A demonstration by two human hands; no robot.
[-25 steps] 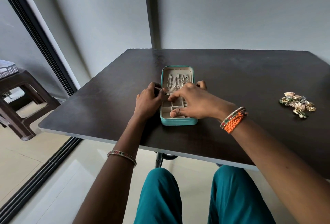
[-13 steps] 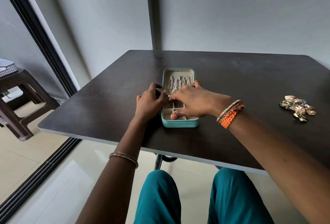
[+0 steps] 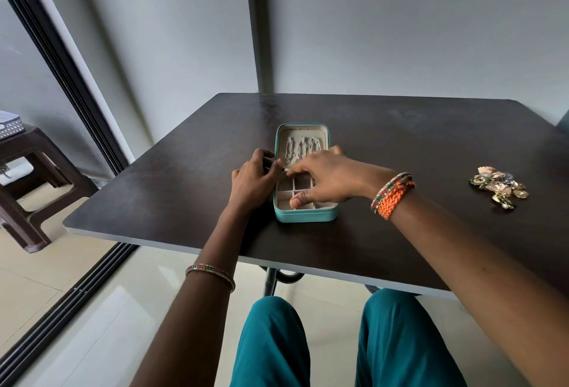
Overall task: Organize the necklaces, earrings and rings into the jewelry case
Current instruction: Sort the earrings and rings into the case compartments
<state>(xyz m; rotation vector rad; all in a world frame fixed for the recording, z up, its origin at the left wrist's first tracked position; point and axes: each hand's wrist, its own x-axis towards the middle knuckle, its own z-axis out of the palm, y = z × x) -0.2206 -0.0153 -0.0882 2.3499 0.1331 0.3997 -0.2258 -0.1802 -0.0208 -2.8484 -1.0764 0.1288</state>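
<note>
Both hands are at the teal jewelry case (image 3: 303, 215), which lies open near the front middle of the dark bench (image 3: 160, 189). The left hand (image 3: 252, 184) sits against the case's left edge, fingers curled in a narrow grip, its fingertips meeting the right hand's at a tiny pale item (image 3: 286, 169) over the seam between lid and tray (too small to name). Which hand actually pinches it I cannot tell for sure, though both grips close tightly around that spot.

The right hand (image 3: 329, 175) reaches across the tray from the right, forefinger stretched to the small item, thumb (image 3: 298, 200) lying down over the front compartments. The tray's divided squares (image 3: 300, 182) show partly under that hand. In the far half of the case, silvery necklaces (image 3: 303, 147) hang in looped rows against the cream lining.

Well apart, off to the right on the bench, lies a heap of gold earrings and rings (image 3: 498, 186), untouched. An orange braided band (image 3: 395, 198) and bangles ring the right wrist; a thin bangle (image 3: 211, 274) circles the left forearm.
</note>
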